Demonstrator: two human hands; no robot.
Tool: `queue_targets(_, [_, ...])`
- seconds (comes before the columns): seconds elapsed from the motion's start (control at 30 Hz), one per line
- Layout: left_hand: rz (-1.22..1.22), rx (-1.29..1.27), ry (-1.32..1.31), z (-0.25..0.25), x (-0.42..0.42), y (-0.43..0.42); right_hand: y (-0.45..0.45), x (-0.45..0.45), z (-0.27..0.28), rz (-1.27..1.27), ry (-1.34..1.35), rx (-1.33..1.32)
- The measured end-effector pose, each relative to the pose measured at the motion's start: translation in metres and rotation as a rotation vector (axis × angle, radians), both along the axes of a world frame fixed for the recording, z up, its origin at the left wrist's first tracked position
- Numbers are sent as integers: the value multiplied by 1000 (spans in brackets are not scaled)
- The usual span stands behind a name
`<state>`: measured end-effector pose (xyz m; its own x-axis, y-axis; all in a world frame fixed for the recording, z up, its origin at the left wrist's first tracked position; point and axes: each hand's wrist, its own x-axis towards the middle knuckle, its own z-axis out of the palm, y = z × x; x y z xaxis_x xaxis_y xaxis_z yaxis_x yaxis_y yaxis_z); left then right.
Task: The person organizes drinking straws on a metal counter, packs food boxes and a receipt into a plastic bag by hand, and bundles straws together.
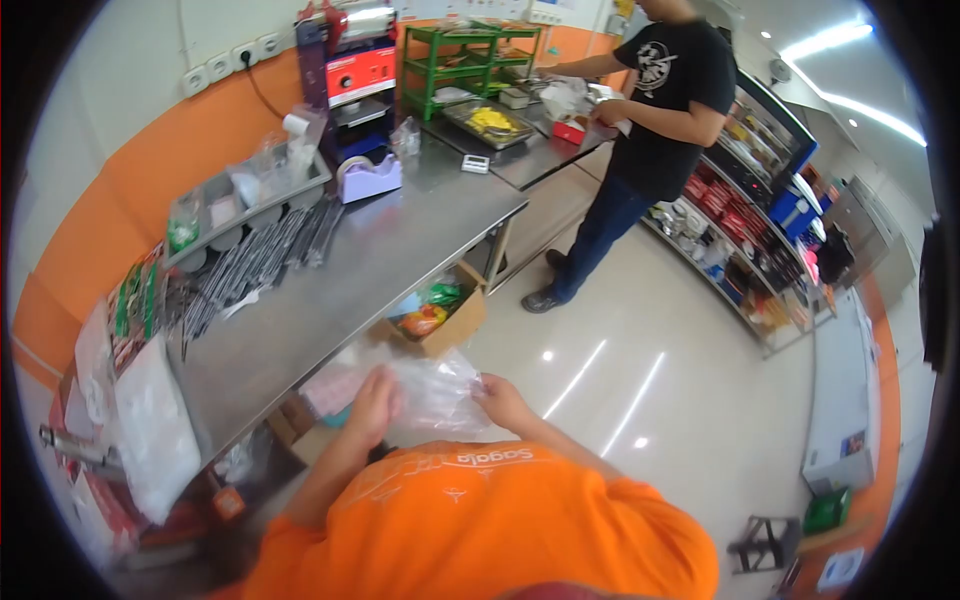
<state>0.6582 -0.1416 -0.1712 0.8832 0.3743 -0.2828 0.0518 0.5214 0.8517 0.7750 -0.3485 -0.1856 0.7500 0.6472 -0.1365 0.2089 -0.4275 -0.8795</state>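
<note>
A clear plastic bag (435,392) is stretched between my two hands, in front of my orange shirt. At its left side my left hand (376,402) grips it with closed fingers. My right hand (499,399) pinches the opposite edge. Just beyond the bag, a cardboard box (458,325) holding colourful packets stands beside and below the metal table (400,235).
On the table are a grey tray (250,205) of plastic items, dark wrapped sticks (255,262), a purple tape dispenser (369,180) and a tray of yellow food (492,122). A person in black (660,110) stands at the far end. Stocked shelves (735,235) line the right.
</note>
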Motion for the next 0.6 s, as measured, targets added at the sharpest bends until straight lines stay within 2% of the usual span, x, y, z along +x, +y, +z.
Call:
queue_targets(0.1, [-15,176,115,10,-6,-18,-8,20,9,-160,-121,150])
queue_targets(0.17, [-361,464,44,-2,-13,-10,-16,35,36,-350,271,262])
queue_targets(0.23, [-435,510,5,14,-9,-20,-27,41,45,-435,310,400])
queue_targets(0.3, [-303,630,-185,3,-9,-27,-27,45,51,-529,609,848])
queue_targets(0.33, [-344,753,-59,9,-10,-20,-18,37,65,-594,646,964])
queue_targets(0.37, [-363,767,-74,4,-9,-14,-15,29,72,-605,633,987])
queue_targets(0.43, [-100,1209,67,-17,-10,-1,-11,7,70,-382,888,965])
queue_targets(0.47, [-108,1221,64,-30,-11,9,-10,-3,59,-209,831,812])
queue_targets(0.5, [-113,569,72,-43,-10,20,-8,-12,45,-40,767,661])
queue_targets(0.53, [-112,-80,82,-41,-9,28,-6,-20,31,-43,767,683])
queue_targets(0.57, [-122,-62,85,-38,-7,31,-6,-25,17,62,286,429])
queue_targets(0.6, [-68,-178,41,-25,-5,27,-6,-27,3,150,-192,157])
